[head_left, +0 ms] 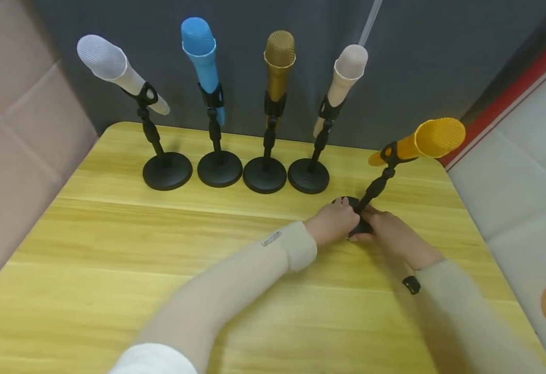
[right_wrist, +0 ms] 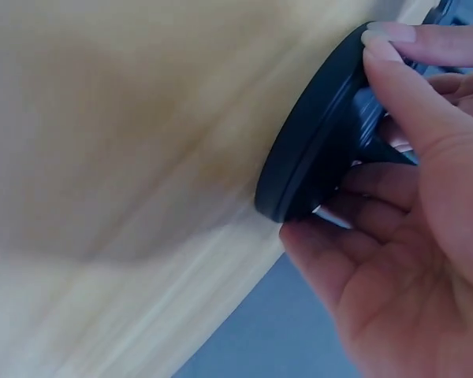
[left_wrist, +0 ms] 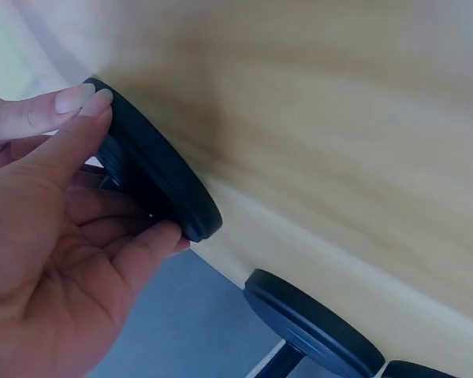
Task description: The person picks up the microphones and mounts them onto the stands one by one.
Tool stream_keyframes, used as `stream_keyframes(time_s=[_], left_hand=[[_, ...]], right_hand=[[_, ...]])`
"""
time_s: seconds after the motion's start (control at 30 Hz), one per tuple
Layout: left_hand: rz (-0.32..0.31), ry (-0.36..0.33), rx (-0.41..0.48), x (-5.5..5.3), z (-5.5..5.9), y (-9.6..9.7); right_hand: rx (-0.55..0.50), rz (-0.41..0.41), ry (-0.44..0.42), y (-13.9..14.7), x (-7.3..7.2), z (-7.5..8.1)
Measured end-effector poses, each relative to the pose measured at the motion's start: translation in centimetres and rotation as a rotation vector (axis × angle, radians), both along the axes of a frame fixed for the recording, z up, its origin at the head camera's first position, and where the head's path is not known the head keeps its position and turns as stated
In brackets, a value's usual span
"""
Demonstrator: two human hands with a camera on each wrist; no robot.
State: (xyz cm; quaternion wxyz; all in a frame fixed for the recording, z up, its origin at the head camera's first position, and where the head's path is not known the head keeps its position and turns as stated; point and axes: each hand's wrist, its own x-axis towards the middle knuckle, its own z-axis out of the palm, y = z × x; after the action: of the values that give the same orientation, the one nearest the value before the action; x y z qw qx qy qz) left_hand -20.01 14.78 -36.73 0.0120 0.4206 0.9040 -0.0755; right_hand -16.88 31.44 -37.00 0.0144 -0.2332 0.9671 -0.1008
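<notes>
An orange microphone [head_left: 438, 137] sits in the clip of a black desktop microphone stand [head_left: 374, 193] and leans to the right. My left hand [head_left: 333, 222] holds the left side of the stand's round base; in the left wrist view its thumb and fingers curl at the rim of that base [left_wrist: 162, 169]. From the other side, my right hand [head_left: 396, 236] grips the same base [right_wrist: 315, 126], thumb on the rim and fingers bent below the edge in the right wrist view. Both hands partly hide the base, which is right at the tabletop.
Along the back of the wooden table [head_left: 114, 249] stand a white microphone [head_left: 102, 58], a blue one [head_left: 199, 39], a gold one [head_left: 280, 49] and a pale beige one [head_left: 350, 62], each on a black stand. A dark panel [head_left: 408, 62] rises behind them.
</notes>
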Motion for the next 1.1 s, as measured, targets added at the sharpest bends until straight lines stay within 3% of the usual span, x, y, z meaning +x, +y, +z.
stream_keyframes(time_s=[0.2,0.37,0.73,0.83,0.9,1.0,1.1], left_hand=[[0.068,-0.068,-0.018,-2.7,0.6,0.8],[0.112,-0.117,-0.023,-4.9,1.2,1.0],[0.16,-0.174,-0.053,-8.2,2.0,1.4],[0.175,-0.151,-0.059,-8.1,1.7,1.5],[0.162,-0.089,-0.032,-7.6,1.2,1.1],[0.137,0.045,0.058,-5.9,0.8,-0.6],[0.171,0.105,0.166,-3.7,1.4,-3.9]], right_hand=[[0.038,0.057,0.02,0.3,-2.7,1.0],[0.062,0.059,-0.015,0.3,-5.2,1.6],[0.106,0.039,-0.105,0.8,-8.9,2.1],[0.099,0.008,-0.135,1.1,-9.2,2.0],[0.106,-0.025,-0.141,1.0,-9.2,1.9],[0.115,-0.105,-0.117,0.6,-8.3,1.9],[0.122,-0.184,-0.052,-0.1,-6.4,2.1]])
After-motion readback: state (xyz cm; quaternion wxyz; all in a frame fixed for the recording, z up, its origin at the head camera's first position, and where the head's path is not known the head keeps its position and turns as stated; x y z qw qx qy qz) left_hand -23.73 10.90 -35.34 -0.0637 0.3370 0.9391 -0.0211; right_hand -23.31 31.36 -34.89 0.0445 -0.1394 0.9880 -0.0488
